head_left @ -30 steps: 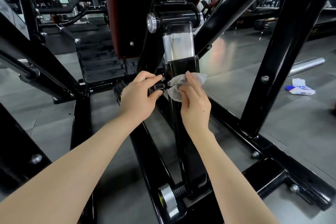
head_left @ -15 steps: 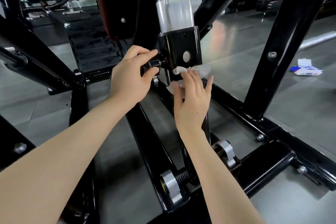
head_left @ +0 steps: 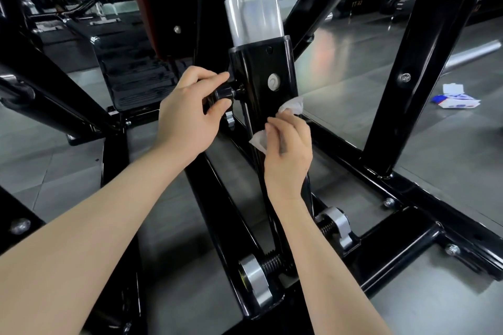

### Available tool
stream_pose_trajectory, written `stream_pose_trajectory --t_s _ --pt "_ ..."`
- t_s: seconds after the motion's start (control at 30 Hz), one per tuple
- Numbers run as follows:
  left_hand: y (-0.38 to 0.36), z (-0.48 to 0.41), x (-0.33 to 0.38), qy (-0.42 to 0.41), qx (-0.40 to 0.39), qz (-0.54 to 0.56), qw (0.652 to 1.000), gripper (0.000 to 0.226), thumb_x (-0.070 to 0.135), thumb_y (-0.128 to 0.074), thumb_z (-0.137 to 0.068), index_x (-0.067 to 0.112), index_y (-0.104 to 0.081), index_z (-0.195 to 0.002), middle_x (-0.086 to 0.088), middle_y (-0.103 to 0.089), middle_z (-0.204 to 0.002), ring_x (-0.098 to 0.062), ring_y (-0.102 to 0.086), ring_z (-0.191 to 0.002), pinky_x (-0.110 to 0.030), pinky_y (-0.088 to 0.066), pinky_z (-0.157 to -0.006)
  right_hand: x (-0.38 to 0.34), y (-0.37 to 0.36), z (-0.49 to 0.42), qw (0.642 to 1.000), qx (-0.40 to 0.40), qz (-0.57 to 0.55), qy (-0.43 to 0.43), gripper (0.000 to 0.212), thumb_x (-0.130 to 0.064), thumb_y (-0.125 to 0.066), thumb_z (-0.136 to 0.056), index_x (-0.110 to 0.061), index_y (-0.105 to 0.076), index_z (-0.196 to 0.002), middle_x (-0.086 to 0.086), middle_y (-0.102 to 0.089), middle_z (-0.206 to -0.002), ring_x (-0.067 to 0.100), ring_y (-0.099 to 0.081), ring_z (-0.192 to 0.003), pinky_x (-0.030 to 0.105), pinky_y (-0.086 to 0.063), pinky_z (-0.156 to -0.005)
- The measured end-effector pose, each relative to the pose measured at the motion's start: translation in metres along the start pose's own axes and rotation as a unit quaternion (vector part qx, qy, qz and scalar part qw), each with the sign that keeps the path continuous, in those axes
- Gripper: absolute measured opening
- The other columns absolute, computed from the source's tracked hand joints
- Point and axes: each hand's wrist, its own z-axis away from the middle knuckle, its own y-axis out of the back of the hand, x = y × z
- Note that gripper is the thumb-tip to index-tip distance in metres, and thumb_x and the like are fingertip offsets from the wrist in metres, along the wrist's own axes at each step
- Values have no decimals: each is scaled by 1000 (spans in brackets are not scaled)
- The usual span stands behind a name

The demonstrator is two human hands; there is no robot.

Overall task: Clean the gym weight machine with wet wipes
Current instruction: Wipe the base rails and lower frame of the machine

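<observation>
In right hand (head_left: 288, 152) grip: wipe (head_left: 293, 105), against post (head_left: 258, 68).

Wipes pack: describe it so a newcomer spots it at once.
Start at the black frame's slanted right upright. Just right of it, on the grey floor below the chrome bar, lies the pack. It alone there is white and blue.

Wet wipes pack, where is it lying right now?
In the head view the wet wipes pack lies on the grey floor at the far right, beyond the slanted black frame post and near the chrome bar.
</observation>
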Motion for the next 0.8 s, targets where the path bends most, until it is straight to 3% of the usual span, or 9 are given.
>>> stream_pose_trajectory --t_s 0.1,0.17,0.27,0.4,0.5,0.57,0.63,0.7,0.8 --pt "0 0 0 1 -1 -2 1000 40 20 -62 -88 23 -57 -127 15 -51 -116 8 -41 -98 6 -25 -76 -2 2 -4 1000 4 17 -26 29 6 -52 -86 -1 -60 -113 2 -56 -100 10 -49 -96 20 -42 -89" --pt "1 0 0 -2 1 -3 1000 40 19 -62 -88 22 -57 -127 15 -50 -115 8 -41 -97 7 -25 -77 0 2 -2 999 -26 21 -8 42 7 -48 -88 -1 -48 -129 6 -53 -118 7 -45 -109 12 -34 -97" --pt "1 0 0 -6 3 -2 1000 40 19 -62 -88 21 -58 -127 19 -47 -112 8 -41 -96 8 -24 -77 8 -3 -2 992 -85 77 46 50 3 -36 -94 1 -24 -143 13 -28 -149 19 -22 -140 21 -13 -116" --pt "1 -1 -1 -7 -1 1 1000 40 21 -62 -88 23 -57 -127 22 -45 -110 8 -41 -97 7 -24 -79 20 -11 12 974 -97 191 71 49 -13 -27 -97 2 -22 -143 17 -21 -152 25 -12 -143 39 -2 -119" --pt "3 -3 -2 -7 -9 5 1000 40 23 -62 -88 24 -57 -128 22 -44 -109 10 -39 -96 7 -24 -79 41 6 50 970 -67 233 4 54 -32 -18 -102 0 -18 -145 14 -17 -154 21 -11 -144 40 -2 -119" --pt "3 -3 -3 -7 -13 4 1000 40 23 -61 -89 24 -56 -128 22 -43 -109 11 -38 -97 8 -23 -79 64 28 89 966 -69 237 -80 55 -34 -16 -101 -5 -3 -147 12 -10 -156 18 -7 -145 40 -1 -119" --pt "2 -2 -3 -6 -9 8 1000 40 23 -61 -89 24 -56 -128 22 -43 -109 11 -38 -98 8 -22 -80 80 47 123 956 -78 213 -185 60 -34 -17 -96 -15 9 -147 11 -10 -157 20 -15 -144 38 3 -119" --pt "0 -2 -2 -2 -2 14 1000 40 23 -61 -89 24 -57 -128 22 -43 -109 11 -38 -99 7 -22 -82 83 55 136 944 -71 203 -249 63 -35 -16 -94 -15 10 -148 10 -9 -158 22 -21 -143 32 8 -118" --pt "-2 -1 -4 -3 6 17 1000 39 22 -61 -89 23 -57 -128 21 -43 -110 11 -38 -99 7 -21 -82 64 38 112 947 -71 220 -224 63 -33 -16 -94 -4 5 -146 11 2 -157 19 4 -146 37 6 -119"
